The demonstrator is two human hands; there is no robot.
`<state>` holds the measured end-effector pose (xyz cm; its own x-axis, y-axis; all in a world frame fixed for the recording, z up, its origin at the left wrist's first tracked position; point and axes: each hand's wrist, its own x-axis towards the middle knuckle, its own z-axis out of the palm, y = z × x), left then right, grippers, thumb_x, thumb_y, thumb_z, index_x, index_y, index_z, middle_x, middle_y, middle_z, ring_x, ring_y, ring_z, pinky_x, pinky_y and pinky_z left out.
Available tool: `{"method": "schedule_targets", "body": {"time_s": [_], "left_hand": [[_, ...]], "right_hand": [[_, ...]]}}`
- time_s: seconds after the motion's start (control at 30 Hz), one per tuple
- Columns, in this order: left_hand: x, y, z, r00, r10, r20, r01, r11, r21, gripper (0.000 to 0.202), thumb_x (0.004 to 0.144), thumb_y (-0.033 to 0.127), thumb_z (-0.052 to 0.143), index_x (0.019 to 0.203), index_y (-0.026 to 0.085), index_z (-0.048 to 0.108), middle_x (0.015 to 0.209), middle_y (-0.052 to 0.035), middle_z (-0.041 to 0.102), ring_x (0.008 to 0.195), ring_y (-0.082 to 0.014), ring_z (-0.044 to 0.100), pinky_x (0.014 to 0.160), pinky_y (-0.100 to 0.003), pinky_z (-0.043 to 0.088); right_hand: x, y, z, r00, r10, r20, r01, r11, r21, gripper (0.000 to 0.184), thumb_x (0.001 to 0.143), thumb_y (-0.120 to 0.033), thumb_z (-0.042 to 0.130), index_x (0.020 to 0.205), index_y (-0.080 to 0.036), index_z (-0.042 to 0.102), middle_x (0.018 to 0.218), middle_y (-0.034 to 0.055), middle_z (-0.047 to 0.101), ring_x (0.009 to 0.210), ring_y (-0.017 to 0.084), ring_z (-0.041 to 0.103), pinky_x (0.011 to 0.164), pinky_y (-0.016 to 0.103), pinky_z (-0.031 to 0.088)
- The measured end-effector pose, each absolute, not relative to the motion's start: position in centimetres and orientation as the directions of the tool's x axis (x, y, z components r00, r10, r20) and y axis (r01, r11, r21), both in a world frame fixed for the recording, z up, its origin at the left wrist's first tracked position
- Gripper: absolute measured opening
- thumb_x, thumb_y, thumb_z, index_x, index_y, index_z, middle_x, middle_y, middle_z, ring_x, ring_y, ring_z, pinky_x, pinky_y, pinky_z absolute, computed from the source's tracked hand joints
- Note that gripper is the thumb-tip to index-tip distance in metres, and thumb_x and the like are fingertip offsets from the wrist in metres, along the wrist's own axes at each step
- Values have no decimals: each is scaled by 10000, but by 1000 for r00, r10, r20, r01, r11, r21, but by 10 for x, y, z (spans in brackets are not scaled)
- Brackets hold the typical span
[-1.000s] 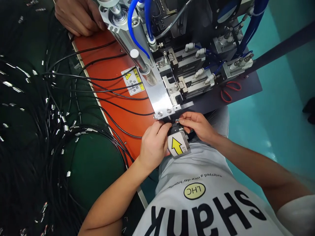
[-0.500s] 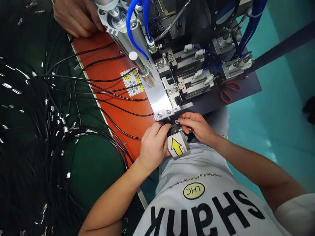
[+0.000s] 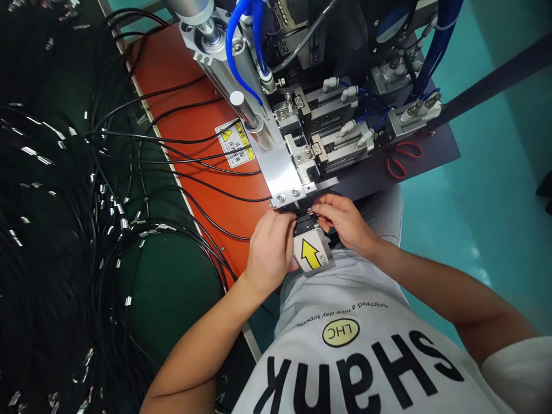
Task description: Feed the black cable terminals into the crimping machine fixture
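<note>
My left hand [image 3: 270, 244] is closed at the left side of a small black fixture block [image 3: 305, 222], thumb and fingers curled together; whatever lies between them is hidden. My right hand [image 3: 344, 221] pinches with thumb and forefinger at the block's right side. Something tiny shows at its fingertips, too small to make out. Just below the block, nearest my body, is a white label [image 3: 311, 253] with a yellow arrow. The metal plate [image 3: 282, 178] of the machine stands directly beyond my fingers.
Black cables [image 3: 190, 141] run across the orange surface [image 3: 172, 75] to the machine. Coiled cables with shiny ends lie on the green table [image 3: 172, 299] at left. Pneumatic cylinders [image 3: 332, 115], blue air tubes [image 3: 444, 34] and red-handled scissors [image 3: 403, 158] are beyond my right hand.
Another person's hand at the upper left has gone out of view. My hands stay at the block with only slight finger shifts; the view has moved a little.
</note>
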<state>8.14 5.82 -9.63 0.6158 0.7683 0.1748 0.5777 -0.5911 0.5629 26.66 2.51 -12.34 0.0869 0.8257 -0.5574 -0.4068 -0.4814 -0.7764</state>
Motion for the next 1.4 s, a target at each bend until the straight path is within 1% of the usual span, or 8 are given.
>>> {"method": "schedule_targets", "body": {"time_s": [0.17, 0.27, 0.4, 0.57, 0.67, 1.0, 1.2, 1.4], "left_hand": [[74, 56, -89, 624, 754, 207, 631, -642, 435, 173, 925, 143, 544, 1067, 158, 642, 972, -103, 618, 946, -230, 549, 841, -382, 479], [69, 54, -91, 651, 720, 240, 624, -687, 371, 244, 929, 115, 520, 1138, 150, 640, 1003, -122, 617, 938, -227, 548, 798, -360, 485], [62, 50, -98, 674, 688, 269, 572, -716, 400, 298, 933, 74, 484, 1194, 142, 610, 1033, -132, 640, 945, -213, 571, 817, -344, 501], [53, 43, -99, 637, 733, 237, 588, -662, 466, 353, 940, 91, 486, 1272, 168, 579, 1100, -134, 645, 992, -217, 585, 879, -376, 506], [47, 36, -98, 618, 753, 224, 617, -642, 456, 400, 938, 98, 498, 1327, 174, 550, 1133, -142, 642, 1041, -236, 587, 911, -405, 499], [37, 27, -95, 654, 726, 213, 627, -678, 385, 553, 938, 85, 479, 1480, 167, 406, 1210, -170, 607, 1151, -273, 563, 982, -445, 499], [34, 28, -89, 662, 715, 226, 627, -693, 357, 515, 939, 92, 461, 1448, 170, 455, 1209, -180, 582, 1147, -282, 542, 966, -469, 514], [32, 22, -89, 632, 733, 251, 671, -680, 296, 522, 921, 87, 487, 1430, 204, 492, 1244, -167, 568, 1165, -301, 512, 987, -519, 504]], "right_hand": [[275, 16, -119, 96, 871, -481, -180, -460, -869, 171, 884, -348, 642, 854, -180, 629, 742, -23, 590, 504, 70, 489, 503, 236, 383], [277, 8, -114, 168, 953, -252, 81, -268, -960, 192, 919, -315, 601, 1071, -222, 671, 973, 24, 642, 579, 91, 530, 547, 263, 436], [275, 0, -110, 151, 987, -48, 302, -92, -949, 235, 956, -277, 544, 1098, -254, 730, 1041, 57, 661, 743, 151, 585, 639, 300, 467], [278, 2, -115, 194, 955, -223, 92, -244, -965, 240, 927, -356, 598, 1071, -225, 738, 1014, 64, 681, 610, 130, 577, 570, 305, 463], [281, 9, -118, 162, 925, -344, -22, -345, -938, 252, 904, -399, 629, 1038, -208, 723, 866, 40, 693, 576, 129, 583, 574, 299, 456], [275, 17, -116, 117, 886, -450, -132, -435, -891, 274, 808, -451, 727, 837, -188, 652, 579, -48, 545, 527, 107, 492, 548, 256, 376], [275, 21, -111, -14, 812, -583, -362, -548, -754, 334, 713, -446, 791, 750, -135, 674, 702, -14, 563, 545, 62, 381, 483, 232, 225], [272, 18, -109, -7, 834, -552, -337, -522, -784, 386, 693, -500, 786, 746, -139, 659, 734, -7, 578, 520, 52, 358, 485, 234, 219]]}}
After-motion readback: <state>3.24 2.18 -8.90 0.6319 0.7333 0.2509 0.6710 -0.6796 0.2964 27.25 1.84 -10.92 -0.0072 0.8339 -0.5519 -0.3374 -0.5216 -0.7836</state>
